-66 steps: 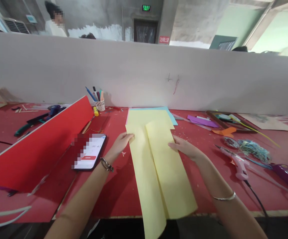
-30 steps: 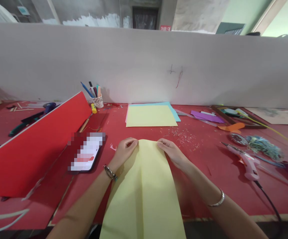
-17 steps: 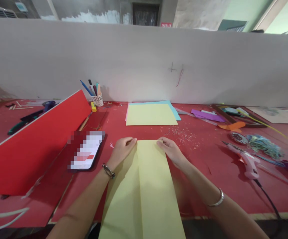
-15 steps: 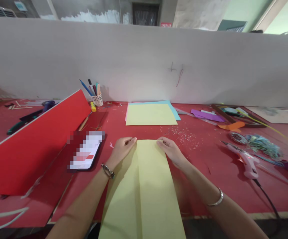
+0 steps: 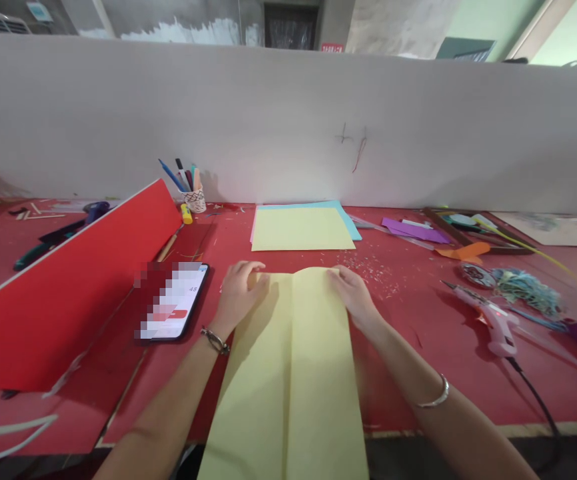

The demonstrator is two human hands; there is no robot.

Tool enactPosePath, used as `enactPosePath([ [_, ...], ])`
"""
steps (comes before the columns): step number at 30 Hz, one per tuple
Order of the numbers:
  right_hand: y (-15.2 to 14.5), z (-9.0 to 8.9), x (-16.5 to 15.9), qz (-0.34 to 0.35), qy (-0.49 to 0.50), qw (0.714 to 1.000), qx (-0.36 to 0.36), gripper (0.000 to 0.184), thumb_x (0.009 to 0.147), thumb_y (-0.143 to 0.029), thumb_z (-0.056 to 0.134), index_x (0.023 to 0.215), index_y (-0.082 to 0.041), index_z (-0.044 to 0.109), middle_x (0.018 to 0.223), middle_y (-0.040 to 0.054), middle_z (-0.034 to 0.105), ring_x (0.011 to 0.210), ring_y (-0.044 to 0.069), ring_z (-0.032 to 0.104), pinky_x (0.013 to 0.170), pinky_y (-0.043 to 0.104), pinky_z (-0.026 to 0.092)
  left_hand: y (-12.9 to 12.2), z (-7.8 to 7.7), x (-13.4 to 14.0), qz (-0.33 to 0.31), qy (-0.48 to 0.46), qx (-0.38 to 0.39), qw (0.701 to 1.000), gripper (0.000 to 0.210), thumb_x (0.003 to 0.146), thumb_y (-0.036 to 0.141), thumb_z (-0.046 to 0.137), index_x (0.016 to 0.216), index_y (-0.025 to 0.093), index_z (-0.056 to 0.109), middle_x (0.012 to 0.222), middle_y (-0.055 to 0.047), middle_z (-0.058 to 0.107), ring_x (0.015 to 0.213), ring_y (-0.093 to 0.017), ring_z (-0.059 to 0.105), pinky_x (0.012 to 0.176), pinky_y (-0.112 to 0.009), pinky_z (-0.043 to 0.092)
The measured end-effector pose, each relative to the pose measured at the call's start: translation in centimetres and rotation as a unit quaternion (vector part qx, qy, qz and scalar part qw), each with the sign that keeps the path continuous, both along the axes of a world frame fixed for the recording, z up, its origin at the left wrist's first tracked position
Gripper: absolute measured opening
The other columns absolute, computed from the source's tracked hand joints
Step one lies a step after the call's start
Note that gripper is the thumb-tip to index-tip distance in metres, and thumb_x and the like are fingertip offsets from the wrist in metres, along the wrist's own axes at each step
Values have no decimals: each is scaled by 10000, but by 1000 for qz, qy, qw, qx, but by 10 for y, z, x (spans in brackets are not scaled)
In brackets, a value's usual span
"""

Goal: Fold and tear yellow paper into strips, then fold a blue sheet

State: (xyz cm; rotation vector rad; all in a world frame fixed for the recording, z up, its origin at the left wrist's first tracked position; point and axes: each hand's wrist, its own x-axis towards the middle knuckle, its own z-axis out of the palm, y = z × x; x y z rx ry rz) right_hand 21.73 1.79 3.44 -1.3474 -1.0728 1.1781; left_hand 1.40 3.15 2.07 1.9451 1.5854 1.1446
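A large pale yellow sheet of paper [image 5: 318,360] stretches from the middle of the table toward me, past the bottom of the view. A lengthwise crease or folded edge runs down it. My left hand [image 5: 241,293] grips its far left corner, thumb on top and fingers behind. At the far right corner my right hand [image 5: 356,293] pinches the paper's edge, its fingertips partly hidden. Between the hands the far edge bulges up slightly on the right half.
Coloured sheets [image 5: 303,229] lie ahead on the red table [image 5: 403,373]. On the left are a phone [image 5: 178,303], a leaning red board [image 5: 83,287] and a pen cup [image 5: 195,200]. A pink glue gun [image 5: 488,320], tangled yarn [image 5: 528,291] and a dark frame [image 5: 513,248] sit right.
The paper's visible crease has shifted a little right, and its left part shows wider at the far edge. My left hand has moved slightly left, my right hand slightly right.
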Motion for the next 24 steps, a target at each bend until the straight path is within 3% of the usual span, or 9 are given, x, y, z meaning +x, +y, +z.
enactPosePath([
  [3,9,-6,15,-88,67,994,-2,196,578,-358,589,633,-203,483,567,-46,529,508,109,489,498,245,395,-2,1,1,-2,39,31,999,318,717,362,458,980,192,511,1033,-76,509,1027,-224,411,914,-371,299],
  [7,20,-14,29,-132,170,977,16,144,583,-255,570,654,-233,447,568,-42,547,585,145,569,598,294,463,-7,4,2,-146,-3,-32,989,408,763,418,384,1105,205,451,1162,-73,463,1137,-205,351,971,-376,265],
  [12,26,-17,33,-149,243,957,60,238,595,-113,459,759,-259,365,670,-50,585,736,120,622,741,315,478,-15,9,0,-340,-106,-149,923,575,755,580,317,1194,218,402,1274,-88,411,1185,-220,335,989,-372,247],
  [16,26,-15,34,-180,283,940,64,289,559,-66,409,760,-251,315,724,-34,581,807,105,613,787,309,462,-18,11,-1,-407,-173,-205,873,732,709,643,332,1289,205,247,1277,-118,398,1172,-247,355,953,-396,293],
  [20,23,-12,31,-117,248,956,105,244,591,-162,448,781,-263,334,827,-30,580,933,116,567,845,320,420,-18,7,2,-379,-148,-258,876,810,677,457,541,1320,221,110,1281,-121,384,1100,-234,433,860,-345,392],
  [24,14,-4,26,59,73,983,158,331,662,-278,479,981,-284,390,1091,27,535,1058,156,489,911,373,351,-14,2,5,-320,-109,-288,896,702,702,313,523,1298,222,164,1156,-88,510,979,-199,520,785,-319,434],
])
